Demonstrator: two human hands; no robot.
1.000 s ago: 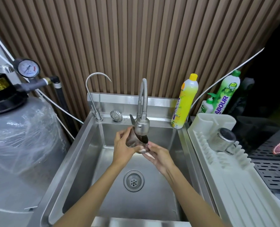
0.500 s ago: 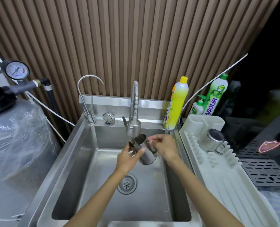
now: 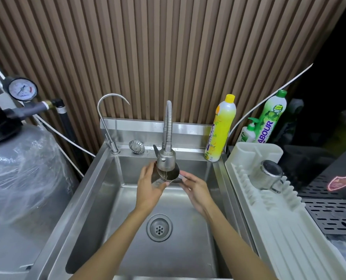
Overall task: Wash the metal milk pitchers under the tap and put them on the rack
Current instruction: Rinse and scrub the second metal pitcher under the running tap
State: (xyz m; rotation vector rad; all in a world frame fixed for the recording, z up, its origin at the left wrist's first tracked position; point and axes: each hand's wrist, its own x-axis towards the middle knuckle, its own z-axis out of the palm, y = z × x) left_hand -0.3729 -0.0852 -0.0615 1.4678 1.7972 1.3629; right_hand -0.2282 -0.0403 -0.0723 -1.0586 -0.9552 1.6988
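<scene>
I hold a small metal milk pitcher (image 3: 169, 175) right under the spray head of the flexible tap (image 3: 166, 158), over the steel sink (image 3: 99, 190). A thin stream of water runs into its mouth. My left hand (image 3: 149, 188) wraps the pitcher's left side. My right hand (image 3: 194, 188) grips it from the right, at the handle side. A second metal pitcher (image 3: 268, 175) lies upside down on the white dish rack (image 3: 279, 235) to the right of the sink.
A curved thin faucet (image 3: 107, 118) and a loose strainer (image 3: 136, 146) sit at the sink's back ledge. Yellow (image 3: 221, 128) and green (image 3: 271, 118) detergent bottles stand at the back right. A wrapped tank (image 3: 20, 174) with a pressure gauge (image 3: 22, 89) is on the left, a black drip grate (image 3: 333, 217) far right.
The pitcher was lowered and tilted half a second ago; now it is back up under the tap head with water running in. My right hand moved from above it to its right side.
</scene>
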